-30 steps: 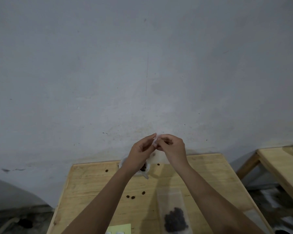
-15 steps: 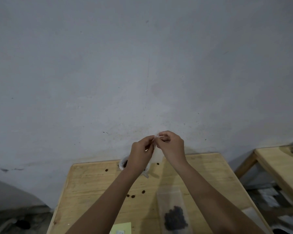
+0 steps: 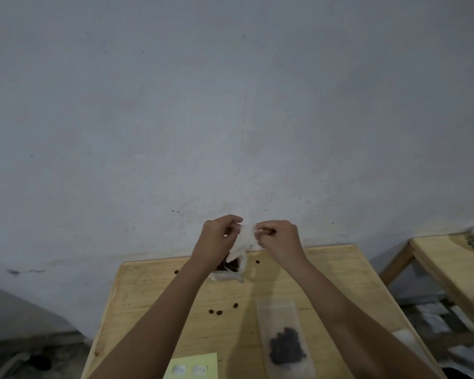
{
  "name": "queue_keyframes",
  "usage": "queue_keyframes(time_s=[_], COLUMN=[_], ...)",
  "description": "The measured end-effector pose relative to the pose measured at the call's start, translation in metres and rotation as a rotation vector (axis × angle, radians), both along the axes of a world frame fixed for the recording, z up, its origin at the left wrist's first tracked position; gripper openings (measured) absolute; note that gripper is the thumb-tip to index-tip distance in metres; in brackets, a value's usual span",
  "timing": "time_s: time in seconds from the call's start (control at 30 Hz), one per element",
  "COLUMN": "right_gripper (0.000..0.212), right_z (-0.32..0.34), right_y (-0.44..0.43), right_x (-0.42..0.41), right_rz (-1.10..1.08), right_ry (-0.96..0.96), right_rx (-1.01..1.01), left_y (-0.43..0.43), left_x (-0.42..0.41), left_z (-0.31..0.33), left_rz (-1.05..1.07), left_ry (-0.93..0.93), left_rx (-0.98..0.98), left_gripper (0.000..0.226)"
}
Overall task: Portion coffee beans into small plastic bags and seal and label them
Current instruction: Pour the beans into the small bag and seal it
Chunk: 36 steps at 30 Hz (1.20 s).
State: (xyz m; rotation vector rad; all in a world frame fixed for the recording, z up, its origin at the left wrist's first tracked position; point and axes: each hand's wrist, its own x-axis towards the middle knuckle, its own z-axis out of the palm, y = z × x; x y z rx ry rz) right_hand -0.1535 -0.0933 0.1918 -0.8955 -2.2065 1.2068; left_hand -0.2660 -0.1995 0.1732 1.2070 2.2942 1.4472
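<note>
I hold a small clear plastic bag (image 3: 243, 240) up above the far end of the wooden table (image 3: 326, 272). My left hand (image 3: 218, 236) pinches its left top edge and my right hand (image 3: 278, 237) pinches its right top edge, a little apart. The bag hangs down between them over an open bag of coffee beans (image 3: 231, 266) lying near the wall. A filled clear bag of dark beans (image 3: 285, 341) lies flat at the near right. A yellow label sheet (image 3: 195, 366) with two white labels sits at the near edge.
Loose beans (image 3: 216, 311) are scattered mid-table, one more (image 3: 257, 261) near the wall. A grey wall rises right behind the table. A second wooden table (image 3: 449, 258) stands to the right with a gap between; clutter lies on the floor there.
My hands have drawn apart, spreading the small bag's top, and it now hangs visibly between them. The view has shifted slightly.
</note>
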Motion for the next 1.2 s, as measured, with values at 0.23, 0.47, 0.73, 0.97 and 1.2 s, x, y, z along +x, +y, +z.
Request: queue_keyframes(time_s=[0.23,0.47,0.73,0.97,1.2], right_gripper=[0.019,0.022,0.017,0.028,0.015], right_z=[0.030,0.042,0.036,0.031,0.027], right_y=[0.000,-0.007,-0.010,-0.021,-0.034], right_x=[0.005,0.007,0.010,0.012,0.001], right_rz=[0.079,0.198,0.110,0.211,0.286], right_ry=[-0.022,-0.038,-0.091,-0.076,-0.299], right_rx=[-0.111,-0.050,0.231,0.024,0.080], left_y=[-0.014,-0.021,-0.028,-0.038,-0.047], left_x=[0.022,0.027,0.028,0.021,0.023], left_z=[0.004,0.005,0.004,0.002,-0.001], left_rz=[-0.346,-0.358,-0.272,-0.181,-0.254], left_ry=[-0.188,0.048,0.244,0.239,0.270], left_rx=[-0.053,-0.186,-0.106,-0.060,-0.103], left_gripper=[0.067,0.131,0.109,0.101,0.110])
